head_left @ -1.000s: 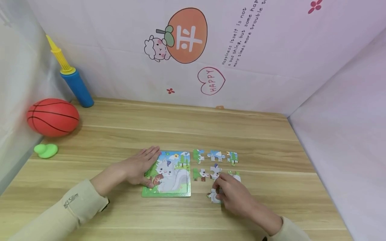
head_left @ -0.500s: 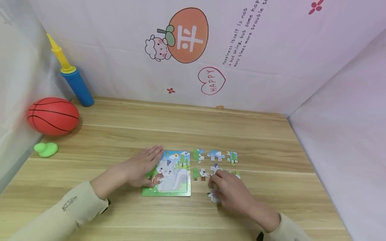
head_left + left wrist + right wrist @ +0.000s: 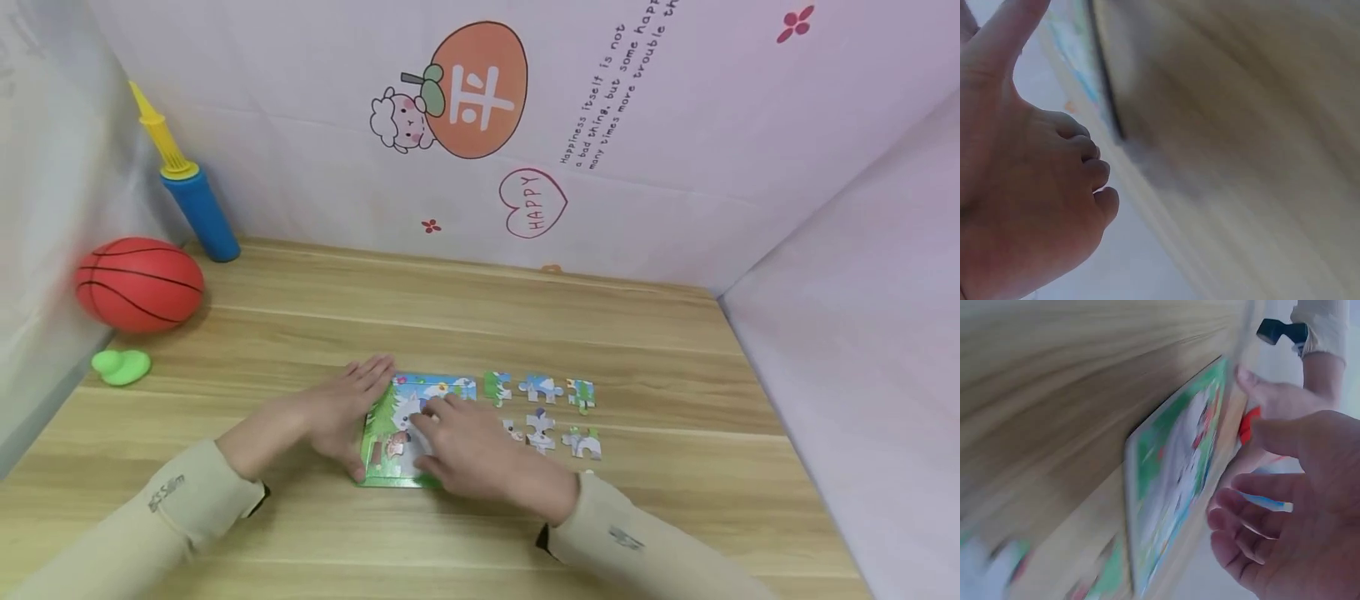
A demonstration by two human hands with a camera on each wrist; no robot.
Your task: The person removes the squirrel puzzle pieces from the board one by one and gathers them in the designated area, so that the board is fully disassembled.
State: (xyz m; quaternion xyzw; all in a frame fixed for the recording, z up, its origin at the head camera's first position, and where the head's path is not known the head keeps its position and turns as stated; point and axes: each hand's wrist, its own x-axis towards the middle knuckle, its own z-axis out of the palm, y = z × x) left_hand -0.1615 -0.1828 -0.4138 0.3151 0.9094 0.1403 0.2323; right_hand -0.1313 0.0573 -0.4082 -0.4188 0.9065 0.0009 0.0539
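A framed jigsaw puzzle (image 3: 380,410) with a grey squirrel picture lies flat on the wooden table (image 3: 645,358). My left hand (image 3: 339,417) lies along its left edge, fingers stretched toward the top corner and thumb at the bottom one. Over the right half of the picture is my right hand (image 3: 468,442), its fingers loosely bent and nothing visible between them; the right wrist view shows the same hand (image 3: 1291,519) with a gap to the thumb. Several loose puzzle pieces (image 3: 541,388) lie in rows right of the frame, some partly covered by my right hand and forearm.
At the far left are a red ball (image 3: 140,285) with black lines, a blue and yellow hand pump (image 3: 201,212) leaning on the wall, and a green knob-like object (image 3: 122,367). A printed white cloth (image 3: 330,183) closes off the back.
My right hand has moved left from the loose pieces to above the framed puzzle, uncovering the right-hand piece. My left hand has slid slightly outward to the frame's left edge.
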